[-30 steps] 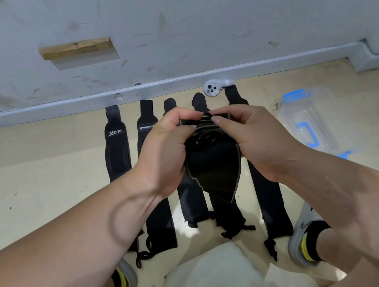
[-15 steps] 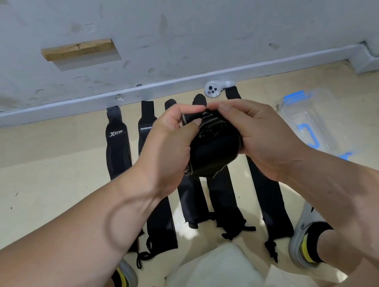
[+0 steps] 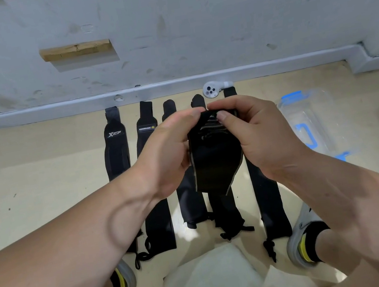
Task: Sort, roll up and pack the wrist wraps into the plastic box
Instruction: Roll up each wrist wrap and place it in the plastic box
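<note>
Both the left hand (image 3: 169,151) and the right hand (image 3: 254,132) pinch the top end of a black wrist wrap (image 3: 214,161), held in the air above the floor (image 3: 37,168). Its loose tail hangs lower than half a second ago, so the roll looks barely begun, not tightening. The clear plastic box (image 3: 313,110) with blue clips lies to the right, nothing dark showing inside, while five more wraps (image 3: 115,150) lie flat in a row.
</note>
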